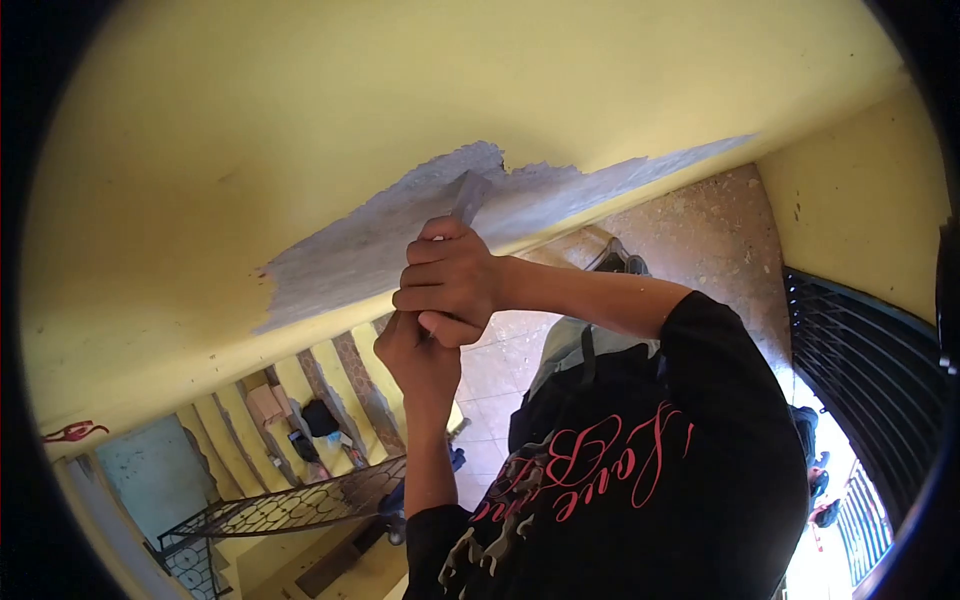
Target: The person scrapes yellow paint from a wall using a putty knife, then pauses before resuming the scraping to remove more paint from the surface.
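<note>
A flat-bladed scraper rests with its tip against the yellow wall, on a bare grey patch whose upper edge is ragged with peeled paint. My right hand is closed round the scraper just behind the blade. Below it, my left hand is also closed, pressed up against the right hand at the handle end. Most of the handle is hidden in the fingers. Both arms reach up from a black shirt with red lettering.
A staircase with a metal railing lies at lower left, with a piece of cardboard and a black item on it. At right stands a dark slatted metal gate. Tiled floor shows below the wall.
</note>
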Demonstrator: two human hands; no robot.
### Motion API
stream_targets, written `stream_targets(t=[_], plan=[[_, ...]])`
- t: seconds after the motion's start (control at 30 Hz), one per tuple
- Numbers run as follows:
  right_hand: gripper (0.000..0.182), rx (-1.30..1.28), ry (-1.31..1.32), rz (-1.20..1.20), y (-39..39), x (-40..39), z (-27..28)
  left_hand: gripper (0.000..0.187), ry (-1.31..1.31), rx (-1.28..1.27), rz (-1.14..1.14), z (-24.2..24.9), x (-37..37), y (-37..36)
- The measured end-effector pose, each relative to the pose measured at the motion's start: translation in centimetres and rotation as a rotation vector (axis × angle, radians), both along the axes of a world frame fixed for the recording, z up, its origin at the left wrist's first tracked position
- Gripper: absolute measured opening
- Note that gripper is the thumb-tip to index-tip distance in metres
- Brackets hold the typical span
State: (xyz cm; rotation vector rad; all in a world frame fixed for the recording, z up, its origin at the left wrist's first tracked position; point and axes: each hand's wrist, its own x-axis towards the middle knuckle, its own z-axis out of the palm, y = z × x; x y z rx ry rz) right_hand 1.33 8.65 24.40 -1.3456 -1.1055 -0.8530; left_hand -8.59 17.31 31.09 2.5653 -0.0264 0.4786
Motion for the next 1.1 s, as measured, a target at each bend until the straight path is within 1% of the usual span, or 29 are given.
stream_targets(t=[0.07, 0.13, 0.23, 0.3, 0.33, 0.37, 0.4, 0.47, 0.5, 0.57, 0.6, 0.63, 0.7, 0.73, 0.77, 0.8, 0.87, 0.93, 0.97, 1.0, 1.03, 1.07, 1.1], plan=[[0.021, -0.014, 0.003, -0.065, -0.9, 0.6, -0.1, 0.022, 0.058, 0.024, 0.005, -0.1, 0.6, -0.3], [0.021, -0.028, -0.006, -0.057, -1.8, 1.1, -0.4, 0.022, 0.026, 0.018, 0.017, -0.8, 1.3, -1.3], [0.022, -0.06, -0.009, -0.046, -1.9, 0.2, -0.5, 0.026, 0.012, -0.034, 0.007, -1.1, 0.5, -1.2], [0.015, -0.032, 0.017, -0.049, -1.1, 0.2, -0.1, 0.027, 0.016, -0.069, 0.032, -0.5, 0.8, -1.3], [0.015, -0.028, 0.016, -0.06, -1.6, 0.5, -0.1, 0.027, 0.021, -0.101, 0.042, -0.3, 1.1, -1.4], [0.015, -0.029, 0.007, -0.095, -2.3, 1.1, -0.2, 0.016, 0.082, -0.066, 0.004, -0.3, 1.4, -1.4], [0.015, -0.034, -0.002, -0.124, -3.0, 1.3, -0.3, 0.016, 0.082, -0.065, 0.0, -0.4, 1.8, -2.0], [0.015, -0.039, 0.014, -0.14, -5.1, 1.6, -0.7, 0.015, 0.084, -0.011, -0.081, -1.0, 2.9, -4.0], [0.015, -0.038, 0.037, -0.157, -5.9, 1.7, -0.9, 0.015, 0.046, 0.013, -0.108, -1.3, 3.0, -4.1], [0.018, -0.041, 0.038, -0.126, -5.2, 1.2, -0.9, 0.015, 0.046, -0.006, -0.086, -1.6, 2.2, -3.5], [0.022, -0.04, 0.037, -0.107, -4.5, 0.8, -0.9, 0.015, 0.044, -0.02, -0.076, -1.4, 1.7, -3.1], [0.022, -0.027, 0.037, -0.116, -3.9, 0.4, -0.7, 0.015, 0.044, -0.007, -0.084, -0.9, 1.1, -2.8], [0.017, -0.047, 0.044, -0.009, -2.8, -0.4, -0.2, 0.013, 0.08, 0.015, 0.005, -0.1, -0.2, -2.4], [0.017, -0.042, 0.043, -0.014, -2.2, -0.6, 0.0, 0.013, 0.078, 0.019, 0.001, 0.2, -0.5, -2.3], [0.015, -0.026, 0.036, 0.018, -1.5, -0.7, 0.2, 0.014, 0.066, -0.004, 0.056, 0.3, -0.8, -2.1], [0.014, -0.011, 0.029, 0.052, -1.1, -0.7, 0.2, 0.019, 0.055, -0.028, 0.112, 0.3, -0.9, -2.0], [0.014, -0.025, 0.026, 0.058, -1.4, -0.3, 0.1, 0.019, 0.076, -0.053, 0.13, 0.6, -0.5, -2.2], [0.015, 0.02, 0.011, 0.032, -2.0, 0.4, -0.5, 0.02, 0.158, 0.086, 0.073, 0.5, 0.0, -2.4], [0.015, 0.017, 0.009, 0.036, -1.9, 0.3, -0.4, 0.02, 0.087, 0.12, 0.053, 0.0, -0.1, -2.6], [0.016, 0.003, 0.004, 0.027, -1.7, 0.2, -0.3, 0.02, 0.085, 0.117, 0.054, -0.3, -0.1, -2.2], [0.017, -0.011, 0.007, 0.022, -1.6, -0.1, -0.3, 0.015, 0.081, 0.038, 0.08, -0.3, -0.4, -1.6], [0.017, -0.013, 0.013, 0.028, -1.6, -0.3, -0.3, 0.014, 0.076, -0.041, 0.109, -0.2, -0.5, -1.3], [0.018, -0.026, 0.014, 0.023, -1.5, -0.2, -0.3, 0.014, 0.109, -0.05, 0.108, 0.3, -0.5, -1.2]])
